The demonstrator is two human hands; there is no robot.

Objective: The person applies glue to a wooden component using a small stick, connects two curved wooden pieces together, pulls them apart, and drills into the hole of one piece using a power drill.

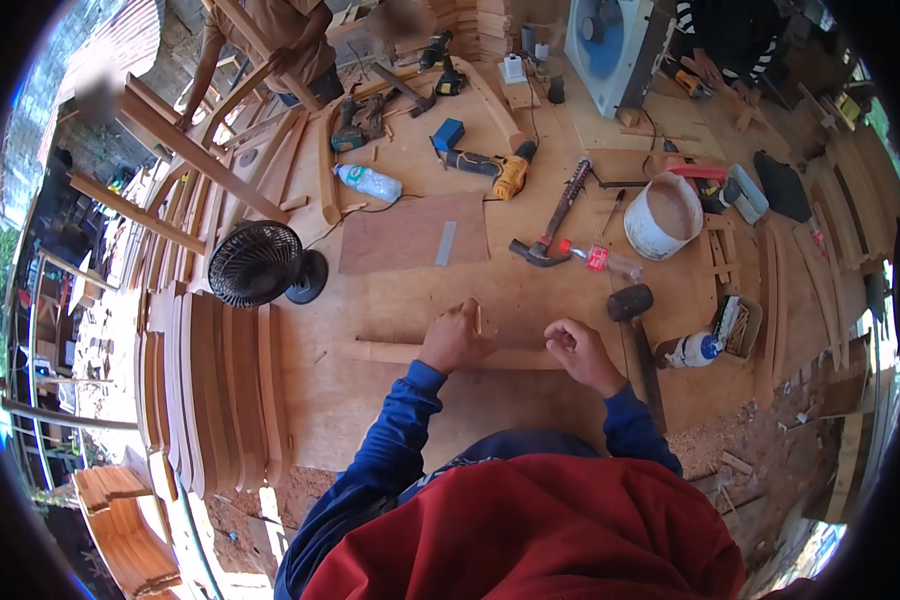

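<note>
A long, narrow wooden piece (390,351) lies crosswise on the workbench in front of me. My left hand (456,340) is over it, closed around a small tan piece of wood (484,322) that sticks up by the thumb and fingertips. Farther right, my right hand (584,355) is over the other end of the long piece. Its fingers are curled with the tips pressed together; anything between them is too small to make out. Just beyond the right hand is a black-headed mallet (630,302).
A claw hammer (542,252), plastic bottles, a white bucket (662,215) and a yellow cordless drill (513,172) lie farther back. A black fan (257,264) and stacked curved wood (220,390) are left. Another person (270,40) handles wooden parts at back left.
</note>
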